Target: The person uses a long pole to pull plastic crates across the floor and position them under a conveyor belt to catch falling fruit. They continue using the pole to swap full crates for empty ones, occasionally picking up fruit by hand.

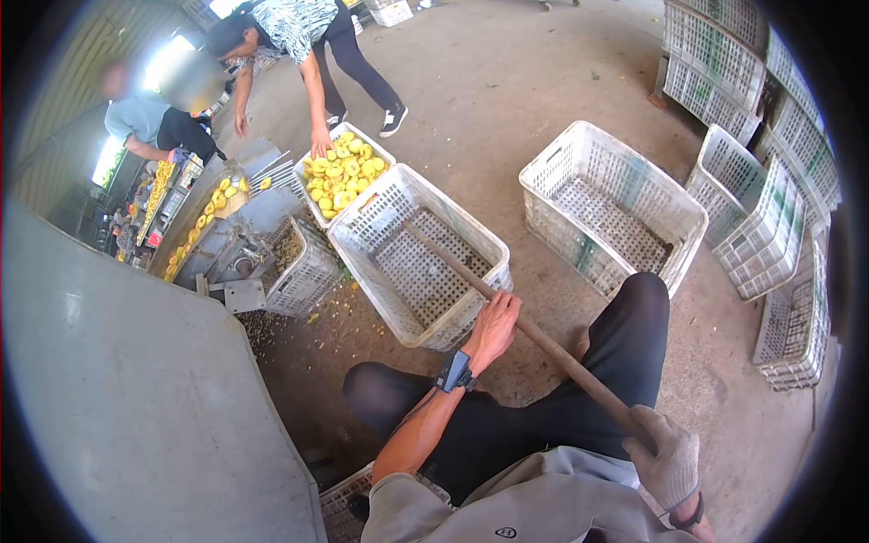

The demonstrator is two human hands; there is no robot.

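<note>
My left hand (493,327), bare and with a dark watch-like device on the wrist, is closed around the middle of a long wooden pole (561,356). My right hand (668,455), in a pale work glove, grips the pole's near end beside my right thigh. The pole slants forward and left, and its far end reaches over the inside of a white plastic crate (418,340). Whether the tip touches the crate cannot be made out. Right behind that crate, another white crate holds halved yellow fruit (344,174), with a co-worker's hand (321,141) at it.
A third white crate (597,258) stands ahead to the right. Stacked crates (715,59) line the right side. A grey metal panel (136,362) fills the left, near a machine carrying yellow fruit (201,222). Below it, a crate (303,271) holds small brown bits. Another person sits farther back.
</note>
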